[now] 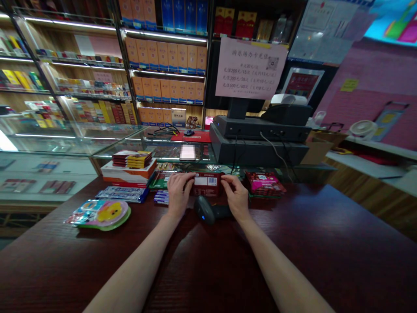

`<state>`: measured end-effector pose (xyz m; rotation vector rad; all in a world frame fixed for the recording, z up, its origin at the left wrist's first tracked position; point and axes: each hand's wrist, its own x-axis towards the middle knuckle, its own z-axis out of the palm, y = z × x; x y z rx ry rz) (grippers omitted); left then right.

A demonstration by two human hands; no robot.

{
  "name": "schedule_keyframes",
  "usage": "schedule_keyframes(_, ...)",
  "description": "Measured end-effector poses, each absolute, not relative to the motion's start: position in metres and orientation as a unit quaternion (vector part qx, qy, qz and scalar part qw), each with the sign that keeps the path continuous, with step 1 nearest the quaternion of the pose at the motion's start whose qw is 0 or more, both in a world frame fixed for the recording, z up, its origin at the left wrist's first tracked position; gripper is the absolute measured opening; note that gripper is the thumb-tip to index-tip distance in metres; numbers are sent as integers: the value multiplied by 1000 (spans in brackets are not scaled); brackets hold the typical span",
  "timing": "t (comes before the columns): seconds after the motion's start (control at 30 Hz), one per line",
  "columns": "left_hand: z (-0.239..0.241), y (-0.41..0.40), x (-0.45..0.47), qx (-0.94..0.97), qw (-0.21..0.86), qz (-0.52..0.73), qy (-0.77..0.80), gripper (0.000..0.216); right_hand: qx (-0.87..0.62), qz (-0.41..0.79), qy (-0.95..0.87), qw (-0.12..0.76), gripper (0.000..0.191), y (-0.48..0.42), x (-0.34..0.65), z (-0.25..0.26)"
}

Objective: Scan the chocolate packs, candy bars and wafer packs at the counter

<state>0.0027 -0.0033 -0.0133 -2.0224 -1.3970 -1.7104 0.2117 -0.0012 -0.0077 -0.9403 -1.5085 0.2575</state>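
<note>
A dark red package (205, 188) with a white label and a barcode faces me at the far side of the brown table (286, 256). My left hand (177, 193) pinches its left end between thumb and fingers. At the opposite end, my right hand (237, 196) is closed with its fingertips on the package's right edge. A black barcode scanner (205, 210) with a blue light lies between my wrists, just in front of the package. Purple-and-white packets (161, 198) and a green packet (159, 180) lie beside my left hand. Pink-red packets (264, 183) lie to the right of my right hand.
An orange-and-white box (128, 173) carrying small packets, blue-white packets (122, 194) and a carded toy (100, 214) lie at left. Behind stand a glass counter (156, 152) and a black cash register (257, 145) with hanging cables. Stocked shelves (166, 71) line the back.
</note>
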Motion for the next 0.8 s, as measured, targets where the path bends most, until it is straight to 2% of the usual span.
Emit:
schedule_keyframes(0.57, -16, 5, -4, -697, 66, -531, -477, 33, -371, 115, -720, 575, 31, 4, 216, -8)
schedule_keyframes(0.8, -9, 4, -14, -759, 42, -455, -464, 49, -377, 137, -753, 522, 61, 4, 221, -6)
